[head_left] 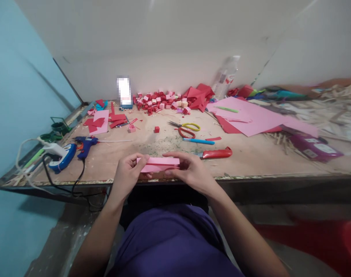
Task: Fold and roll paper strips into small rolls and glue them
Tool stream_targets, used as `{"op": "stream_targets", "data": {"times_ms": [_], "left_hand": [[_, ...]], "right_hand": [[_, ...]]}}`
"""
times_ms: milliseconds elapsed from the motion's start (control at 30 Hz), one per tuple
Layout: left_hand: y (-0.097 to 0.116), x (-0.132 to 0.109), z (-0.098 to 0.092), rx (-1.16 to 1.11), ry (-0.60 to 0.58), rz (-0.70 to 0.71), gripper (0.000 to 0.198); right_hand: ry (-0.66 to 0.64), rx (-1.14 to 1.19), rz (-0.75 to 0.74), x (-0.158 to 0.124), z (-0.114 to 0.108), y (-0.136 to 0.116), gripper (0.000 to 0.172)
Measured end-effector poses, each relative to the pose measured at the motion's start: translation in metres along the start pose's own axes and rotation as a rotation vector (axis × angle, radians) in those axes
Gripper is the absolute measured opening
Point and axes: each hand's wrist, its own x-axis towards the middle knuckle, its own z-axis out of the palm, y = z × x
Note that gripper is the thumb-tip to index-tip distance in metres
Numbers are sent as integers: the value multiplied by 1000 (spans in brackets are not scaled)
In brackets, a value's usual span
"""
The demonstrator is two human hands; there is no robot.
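Head view: The folded pink paper strip (160, 161) is located between the two hands, over the near edge of the workbench (102, 165). The left hand (129, 169) pinches its left end, thumb on top. The right hand (192, 170) is curled around the right end, gripping between the fingers and thumb. The strip should be treated as very light, with low slip risk. It is probably stiff along its folds but soft across the open layers, so firm pressure may crush or crease it. Recommended hold: both ends, lightly, at the folded edges. The red-handled knife (217, 153) lies just beyond the right hand; the scissors (182, 129) lie beyond both hands.
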Motion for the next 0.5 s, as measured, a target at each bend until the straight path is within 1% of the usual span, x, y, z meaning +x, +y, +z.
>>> {"op": "stream_targets", "data": {"times_ms": [133,233,300,333,367,467,500], "left_hand": [[2,-1,0,44,29,20,41],[2,-1,-1,-20,-37,-14,51],[2,-1,-2,-43,-91,-21,61],[2,-1,-3,-41,-103,-15,62],[2,-1,-3,-33,-112,-5,58],[1,0,-4,2,-128,31,31],[1,0,-5,13,-132,42,25]], "right_hand": [[-5,78,40,1,-2,-2,35],[-21,187,96,2,-3,-4,31],[-5,215,124,3,-3,-4,31],[11,215,129,3,-4,-4,31],[26,211,129,3,-4,-3,30],[48,174,113,3,-3,-2,28],[51,159,107,3,-3,-2,27]]}}
